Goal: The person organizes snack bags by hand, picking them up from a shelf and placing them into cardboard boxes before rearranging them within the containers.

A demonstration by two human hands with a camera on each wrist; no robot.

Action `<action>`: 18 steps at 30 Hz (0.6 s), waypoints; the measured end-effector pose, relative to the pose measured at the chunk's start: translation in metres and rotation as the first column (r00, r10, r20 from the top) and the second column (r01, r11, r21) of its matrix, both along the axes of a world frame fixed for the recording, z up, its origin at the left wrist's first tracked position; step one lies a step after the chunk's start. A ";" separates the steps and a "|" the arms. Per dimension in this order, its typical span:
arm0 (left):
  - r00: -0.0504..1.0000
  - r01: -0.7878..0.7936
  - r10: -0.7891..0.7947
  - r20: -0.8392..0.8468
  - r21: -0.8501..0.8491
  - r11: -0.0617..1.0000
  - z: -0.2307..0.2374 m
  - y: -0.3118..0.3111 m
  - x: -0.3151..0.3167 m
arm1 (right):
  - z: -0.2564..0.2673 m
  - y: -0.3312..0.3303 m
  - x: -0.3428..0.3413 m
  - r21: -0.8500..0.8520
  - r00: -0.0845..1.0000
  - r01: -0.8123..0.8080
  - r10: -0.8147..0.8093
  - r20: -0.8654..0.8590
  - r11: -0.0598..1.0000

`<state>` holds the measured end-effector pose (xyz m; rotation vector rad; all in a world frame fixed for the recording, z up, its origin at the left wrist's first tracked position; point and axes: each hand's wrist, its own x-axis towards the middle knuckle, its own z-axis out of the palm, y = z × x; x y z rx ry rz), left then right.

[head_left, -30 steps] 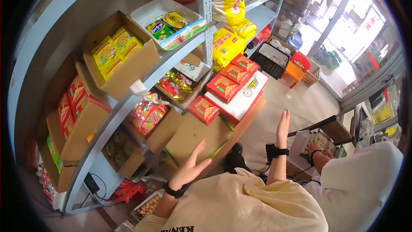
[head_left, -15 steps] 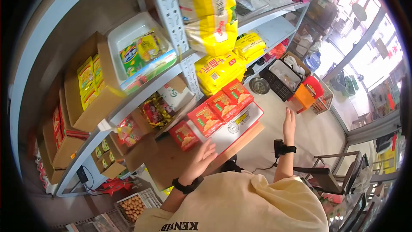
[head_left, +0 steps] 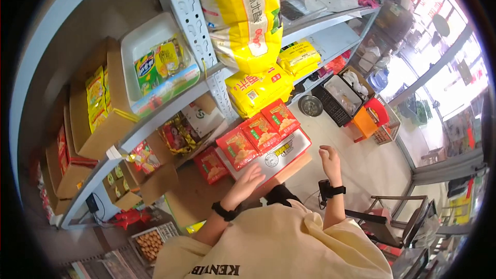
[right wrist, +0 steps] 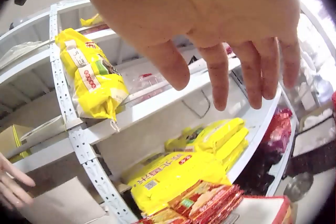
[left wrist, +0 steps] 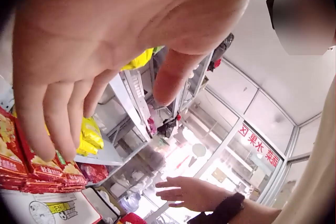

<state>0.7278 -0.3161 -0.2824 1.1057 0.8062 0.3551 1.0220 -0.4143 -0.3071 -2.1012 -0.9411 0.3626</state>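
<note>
My left hand (head_left: 245,185) hangs in the air just in front of several red snack packets (head_left: 237,147), its fingers loosely extended and holding nothing. These packets lie in a row on a white box (head_left: 268,168) with red edges. One more red packet (head_left: 211,165) lies to the left, beside the box. Farther right, my right hand (head_left: 331,166) is raised above the floor with relaxed fingers and nothing in it. In the right wrist view, yellow rice bags (right wrist: 178,176) stand behind the red packets, beyond my right fingers (right wrist: 247,71).
A metal shelf (head_left: 188,26) holds a white tray (head_left: 157,26) and an open carton (head_left: 111,119) of yellow packets. A black crate (head_left: 330,104), a small orange chair (head_left: 366,122) and a round metal pan (head_left: 310,106) stand on the floor. A crate of eggs (head_left: 150,245) sits at lower left.
The head view has turned, so the shelf and packets appear farther left, and the other person on the right has left view. My right hand's fingers have bent slightly from straight. Both hands remain empty.
</note>
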 end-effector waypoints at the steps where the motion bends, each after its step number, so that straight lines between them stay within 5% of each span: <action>1: 1.000 -0.006 0.006 0.008 0.007 1.000 0.001 0.000 0.006 | 0.002 0.003 0.004 -0.026 1.000 -0.005 0.004 -0.017 1.000; 4: 0.999 -0.045 0.046 0.022 -0.020 0.999 -0.001 0.010 0.028 | -0.013 0.016 0.030 -0.049 1.000 0.011 -0.012 -0.029 0.999; 9: 0.994 -0.108 0.108 -0.019 0.014 0.994 -0.044 0.042 0.090 | -0.049 0.070 0.074 -0.097 0.956 -0.232 0.208 -0.206 0.968; 14: 0.897 -0.436 0.399 -0.188 -0.237 0.868 -0.063 0.065 0.172 | -0.147 0.123 0.099 -0.044 0.742 -0.516 0.420 -0.523 0.855; 18: 0.823 -0.536 0.510 -0.253 -0.044 0.843 -0.105 0.080 0.204 | -0.183 0.144 0.117 0.045 0.617 -0.601 0.500 -0.608 0.798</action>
